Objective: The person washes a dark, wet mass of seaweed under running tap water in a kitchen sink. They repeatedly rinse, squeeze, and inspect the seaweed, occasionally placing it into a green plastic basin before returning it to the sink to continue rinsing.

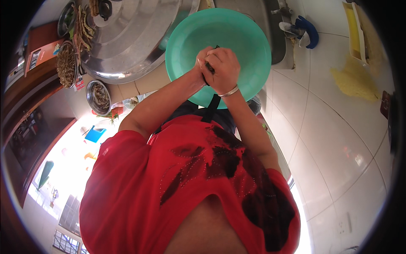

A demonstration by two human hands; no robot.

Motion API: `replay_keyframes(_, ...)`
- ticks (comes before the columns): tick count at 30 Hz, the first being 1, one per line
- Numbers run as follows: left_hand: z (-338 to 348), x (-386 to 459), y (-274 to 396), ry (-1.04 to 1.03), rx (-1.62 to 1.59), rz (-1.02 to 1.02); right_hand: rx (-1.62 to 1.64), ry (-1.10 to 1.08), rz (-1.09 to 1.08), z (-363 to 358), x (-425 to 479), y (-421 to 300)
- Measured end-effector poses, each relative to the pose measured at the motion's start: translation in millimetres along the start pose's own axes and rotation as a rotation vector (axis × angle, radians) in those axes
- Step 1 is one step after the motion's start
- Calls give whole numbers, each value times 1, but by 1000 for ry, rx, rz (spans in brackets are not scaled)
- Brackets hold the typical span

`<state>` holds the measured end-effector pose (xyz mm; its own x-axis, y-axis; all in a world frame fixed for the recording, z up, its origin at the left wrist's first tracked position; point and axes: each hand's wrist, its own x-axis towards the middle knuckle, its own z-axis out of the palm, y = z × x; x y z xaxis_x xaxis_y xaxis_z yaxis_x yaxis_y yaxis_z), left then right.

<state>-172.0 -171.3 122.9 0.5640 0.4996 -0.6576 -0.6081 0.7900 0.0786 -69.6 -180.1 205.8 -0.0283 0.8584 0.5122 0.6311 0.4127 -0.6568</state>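
Note:
Both my hands are clasped together over a round green plastic basin (250,50). A dark, limp bundle (209,67) is squeezed between them; its kind is not clear, and bits stick out above the fingers, between them and below. My left hand (201,62) lies beneath and to the left, partly hidden. My right hand (224,68), with a metal bangle at its wrist, wraps over it from the right. The skin looks wet. A black strap (212,108) hangs between my forearms in front of the red shirt.
A large round metal lid (133,38) is left of the basin, with metal bowls (99,96) of shredded food and long dried pieces (83,28) beyond. A sink (276,35) and tap (282,12) are behind right. A tiled wall (330,120) bounds the right side.

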Motion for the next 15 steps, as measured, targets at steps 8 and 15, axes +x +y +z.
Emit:
replay_keyframes(8, 13, -30, 2, -48, 23, 2, 253, -210, 454, -10, -1, 2)
replay_keyframes(15, 7, -28, -13, -6, -97, -104, 533, -49, 718, -26, -15, 23)
